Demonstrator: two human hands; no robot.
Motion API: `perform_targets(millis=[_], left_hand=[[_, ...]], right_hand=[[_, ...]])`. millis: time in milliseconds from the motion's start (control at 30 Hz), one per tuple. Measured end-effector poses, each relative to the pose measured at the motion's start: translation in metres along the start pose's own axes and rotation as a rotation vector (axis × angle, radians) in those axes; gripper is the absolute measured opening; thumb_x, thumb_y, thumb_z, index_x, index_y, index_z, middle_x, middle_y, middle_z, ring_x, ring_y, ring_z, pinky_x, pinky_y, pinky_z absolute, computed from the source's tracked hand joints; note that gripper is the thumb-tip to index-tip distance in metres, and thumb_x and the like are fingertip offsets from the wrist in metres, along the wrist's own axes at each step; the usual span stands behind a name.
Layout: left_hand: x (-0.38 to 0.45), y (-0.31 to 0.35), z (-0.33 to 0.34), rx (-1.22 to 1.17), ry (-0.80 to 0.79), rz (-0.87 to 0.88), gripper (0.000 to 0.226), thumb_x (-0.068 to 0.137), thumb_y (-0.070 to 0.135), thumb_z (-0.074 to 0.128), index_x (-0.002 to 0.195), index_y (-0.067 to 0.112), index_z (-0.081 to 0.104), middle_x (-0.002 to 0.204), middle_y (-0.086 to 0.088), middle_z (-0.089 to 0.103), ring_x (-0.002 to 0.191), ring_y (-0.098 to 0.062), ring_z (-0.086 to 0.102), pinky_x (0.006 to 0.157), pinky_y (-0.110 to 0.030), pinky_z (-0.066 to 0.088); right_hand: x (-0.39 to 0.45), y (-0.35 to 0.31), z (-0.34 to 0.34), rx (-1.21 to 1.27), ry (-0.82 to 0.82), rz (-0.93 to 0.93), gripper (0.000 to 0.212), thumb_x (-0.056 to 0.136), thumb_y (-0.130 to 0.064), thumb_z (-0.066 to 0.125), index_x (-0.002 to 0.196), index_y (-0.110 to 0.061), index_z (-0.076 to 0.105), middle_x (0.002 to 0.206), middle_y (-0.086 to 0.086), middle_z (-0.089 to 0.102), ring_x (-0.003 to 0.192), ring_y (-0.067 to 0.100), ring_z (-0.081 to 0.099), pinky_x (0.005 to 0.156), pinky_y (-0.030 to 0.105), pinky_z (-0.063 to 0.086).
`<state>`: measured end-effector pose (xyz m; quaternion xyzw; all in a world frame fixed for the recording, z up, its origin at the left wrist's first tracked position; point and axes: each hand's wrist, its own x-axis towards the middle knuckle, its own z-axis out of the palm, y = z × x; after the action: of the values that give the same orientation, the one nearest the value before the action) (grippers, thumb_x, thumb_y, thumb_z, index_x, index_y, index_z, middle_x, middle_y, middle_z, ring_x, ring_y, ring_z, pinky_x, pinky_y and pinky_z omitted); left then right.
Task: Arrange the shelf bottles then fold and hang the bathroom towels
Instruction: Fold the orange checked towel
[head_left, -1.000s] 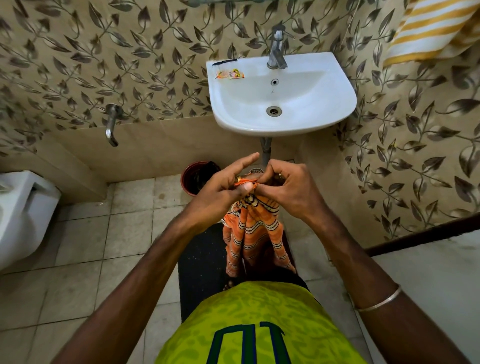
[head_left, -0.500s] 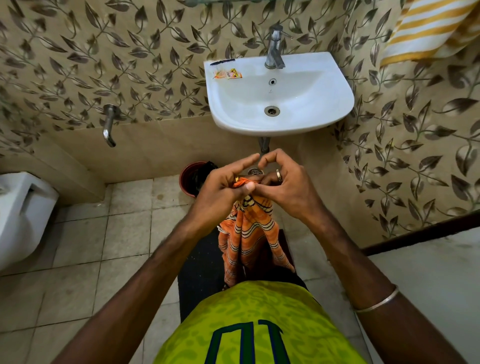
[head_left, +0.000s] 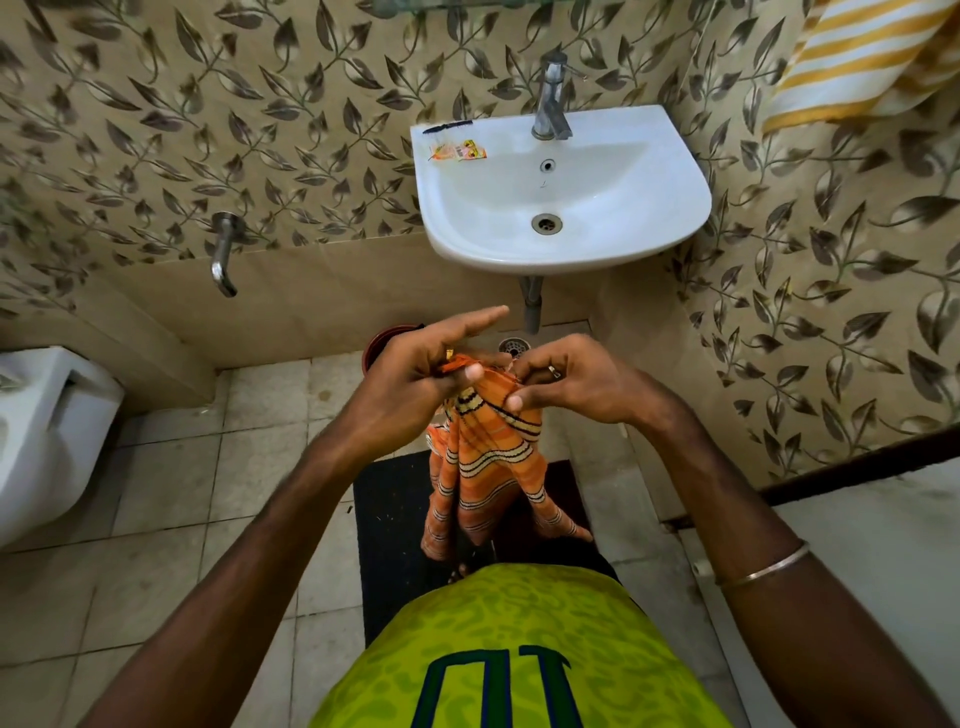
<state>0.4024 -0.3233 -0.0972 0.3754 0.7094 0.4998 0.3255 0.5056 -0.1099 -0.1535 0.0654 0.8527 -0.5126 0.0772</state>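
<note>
Towel (head_left: 483, 441), orange with black and cream stripes, held up in front of the person at the top edge, below the basin, rest hanging loose toward the floor mat.

Left hand (head_left: 415, 374): thumb pressed on the bunched top edge, pinching it against the lower fingers; index finger sticks out straight, not touching cloth. Right hand (head_left: 571, 379): thumb and curled fingers clamp the same top edge just beside the left hand's grip; ring on 1 finger. Hands are close, nearly touching, cloth gathered between them. Thin metal bangle (head_left: 763, 564) on the right forearm.

Below the hands: towel folds drape over a dark floor mat (head_left: 395, 519); lower end sits near the hem of a lime-green shirt (head_left: 519, 649).

Beyond the hands: red-brown bucket (head_left: 382, 345) partly hidden behind the left hand, floor drain (head_left: 514, 345) just above the knuckles, drain pipe (head_left: 531, 306) under a white wall basin (head_left: 561, 208). Chrome tap (head_left: 551, 98) at the basin's back rim; small orange sachet (head_left: 457, 152) and a black comb-like item (head_left: 447, 127) on its left corner.

Further out: wall spout (head_left: 223, 254) on the left, white toilet (head_left: 47, 431) at the left edge, yellow-and-white striped towel (head_left: 862, 57) hanging top right. Leaf-pattern wall tiles, beige floor tiles.
</note>
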Motion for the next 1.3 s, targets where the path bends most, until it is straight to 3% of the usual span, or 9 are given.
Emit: perform_targets(millis=[167,267,367,467,567,667,767,1167,1300], left_hand=[[0.002,-0.007,-0.001,0.353,0.071,-0.042,0.062,0.097,0.007,0.059,0.149,0.034,0.041,0.130,-0.005,0.065,0.116,-0.011,0.063,0.091,-0.031,0.058],[0.002,-0.009,0.006,0.379,0.103,-0.120,0.065,0.091,0.014,0.070,0.149,0.028,0.043,0.139,-0.004,0.060,0.121,-0.017,0.061,0.095,-0.040,0.057],[0.004,-0.009,0.010,0.442,0.150,-0.106,0.051,0.091,0.018,0.070,0.139,0.024,0.056,0.134,-0.001,0.065,0.117,-0.013,0.064,0.092,-0.035,0.058],[0.006,-0.005,0.014,0.485,0.186,-0.090,0.038,0.095,0.014,0.064,0.132,0.020,0.064,0.129,0.001,0.068,0.116,-0.010,0.064,0.094,-0.030,0.057],[0.008,-0.001,0.016,0.598,0.172,-0.094,0.037,0.097,0.011,0.060,0.133,0.019,0.063,0.128,0.000,0.069,0.118,-0.014,0.064,0.098,-0.035,0.055],[0.010,0.000,0.016,0.693,0.195,-0.018,0.030,0.096,0.009,0.059,0.123,0.019,0.067,0.108,-0.004,0.074,0.099,-0.018,0.071,0.085,-0.042,0.060],[0.013,0.002,0.017,0.704,0.236,0.061,0.024,0.095,0.007,0.061,0.113,0.020,0.070,0.096,-0.005,0.075,0.085,-0.022,0.073,0.076,-0.044,0.061],[0.009,0.005,-0.001,0.539,0.404,0.142,0.025,0.096,-0.001,0.056,0.107,0.013,0.074,0.093,-0.005,0.075,0.078,-0.016,0.073,0.066,-0.039,0.063],[0.008,0.011,-0.006,0.530,0.463,0.144,0.026,0.095,-0.001,0.058,0.107,0.013,0.076,0.098,0.001,0.074,0.083,-0.010,0.070,0.070,-0.019,0.057]], right_hand=[[0.002,-0.006,0.004,-0.090,0.058,0.001,0.018,0.086,-0.034,0.078,0.098,-0.019,0.078,0.093,-0.007,0.075,0.091,0.010,0.071,0.084,0.050,0.060],[0.004,-0.007,0.004,-0.096,0.097,-0.010,0.016,0.088,-0.031,0.078,0.098,-0.019,0.079,0.090,-0.009,0.075,0.086,0.008,0.071,0.079,0.042,0.061],[0.005,-0.008,0.004,-0.103,0.134,-0.020,0.013,0.088,-0.031,0.077,0.095,-0.021,0.079,0.084,-0.011,0.073,0.081,0.007,0.071,0.071,0.036,0.060],[0.004,-0.005,0.002,-0.108,0.169,-0.029,0.012,0.088,-0.031,0.077,0.095,-0.022,0.079,0.085,-0.009,0.075,0.081,0.008,0.073,0.072,0.041,0.063],[0.001,-0.004,0.002,-0.097,0.187,-0.042,0.014,0.089,-0.030,0.077,0.097,-0.019,0.078,0.087,-0.006,0.076,0.083,0.009,0.074,0.075,0.044,0.064],[0.000,-0.003,0.002,-0.062,0.181,-0.034,0.015,0.088,-0.030,0.078,0.098,-0.019,0.078,0.089,-0.005,0.077,0.085,0.009,0.074,0.077,0.044,0.064],[-0.001,0.001,0.001,-0.002,0.137,-0.010,0.019,0.086,-0.033,0.079,0.101,-0.021,0.077,0.094,-0.004,0.077,0.090,0.010,0.075,0.082,0.046,0.063],[-0.006,0.044,0.007,0.142,0.112,0.116,0.026,0.080,-0.016,0.084,0.105,-0.012,0.077,0.101,0.003,0.079,0.096,0.017,0.075,0.092,0.048,0.060],[-0.003,0.061,0.017,0.147,0.075,0.164,0.026,0.080,-0.013,0.084,0.105,-0.014,0.076,0.102,0.002,0.079,0.098,0.016,0.075,0.094,0.049,0.059]])
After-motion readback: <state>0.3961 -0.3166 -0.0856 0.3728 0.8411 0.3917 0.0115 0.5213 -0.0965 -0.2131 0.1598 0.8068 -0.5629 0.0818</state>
